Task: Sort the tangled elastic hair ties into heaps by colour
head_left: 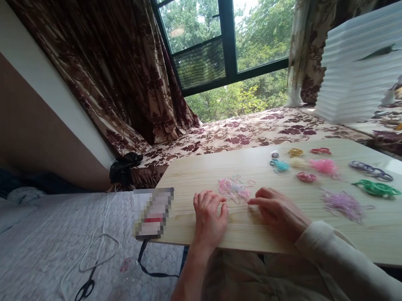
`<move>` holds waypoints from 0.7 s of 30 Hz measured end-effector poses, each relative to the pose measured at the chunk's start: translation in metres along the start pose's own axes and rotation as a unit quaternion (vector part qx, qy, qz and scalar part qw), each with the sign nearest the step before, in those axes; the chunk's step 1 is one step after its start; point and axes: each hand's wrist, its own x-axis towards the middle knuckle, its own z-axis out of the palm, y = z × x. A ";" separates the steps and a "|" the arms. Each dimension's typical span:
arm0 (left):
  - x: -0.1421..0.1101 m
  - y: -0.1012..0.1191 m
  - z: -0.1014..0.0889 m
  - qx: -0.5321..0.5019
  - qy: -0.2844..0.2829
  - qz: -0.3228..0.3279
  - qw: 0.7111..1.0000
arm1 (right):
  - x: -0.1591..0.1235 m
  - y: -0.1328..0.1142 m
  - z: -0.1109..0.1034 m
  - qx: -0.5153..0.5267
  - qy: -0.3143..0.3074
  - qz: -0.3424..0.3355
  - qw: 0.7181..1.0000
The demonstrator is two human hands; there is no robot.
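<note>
A small heap of thin pink and clear elastic bands (pixel 235 189) lies on a pale wooden board (pixel 202 168) across my lap. My left hand (pixel 208 217) rests on the board just left of the heap, fingers curled and pinched at its edge. My right hand (pixel 277 210) lies to the right, its fingers pointing left and closing on a band near the heap. What either hand pinches is too thin to make out.
Further right on the board lie sorted piles: teal (pixel 280 165), yellow (pixel 295 152), red (pixel 320 151), pink (pixel 323 166), blue (pixel 370 169), green (pixel 378 188) and lilac (pixel 343 203). A blurred-out phone (pixel 153 213) sits at the board's left end. Scissors (pixel 85 289) and a white cord lie on the bed.
</note>
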 end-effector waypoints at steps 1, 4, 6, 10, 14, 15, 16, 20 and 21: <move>0.000 0.000 0.000 -0.001 -0.002 0.001 1.000 | 0.000 0.000 0.000 -0.003 -0.004 -0.003 1.000; 0.000 -0.002 0.001 -0.003 -0.004 0.001 1.000 | -0.002 0.005 0.004 -0.009 -0.007 -0.006 1.000; 0.000 -0.002 0.001 -0.003 -0.004 0.002 1.000 | -0.004 0.009 0.009 -0.012 0.010 -0.005 1.000; 0.001 -0.001 0.000 -0.001 0.001 0.007 1.000 | -0.004 0.011 0.010 -0.011 0.024 -0.006 1.000; 0.001 -0.001 0.000 -0.002 -0.001 0.009 1.000 | -0.002 0.005 0.003 -0.006 -0.008 -0.005 1.000; 0.001 -0.001 0.000 -0.002 -0.003 0.008 1.000 | -0.002 0.004 0.002 -0.006 -0.008 -0.002 1.000; 0.001 -0.002 0.000 -0.002 -0.005 0.007 1.000 | -0.002 0.005 0.002 -0.006 -0.002 0.001 1.000; 0.001 -0.002 0.000 -0.003 -0.009 0.003 1.000 | -0.004 0.009 0.005 -0.004 0.032 0.015 0.999; 0.001 -0.002 0.000 -0.004 -0.009 0.003 1.000 | -0.004 0.009 0.006 -0.002 0.032 0.014 0.999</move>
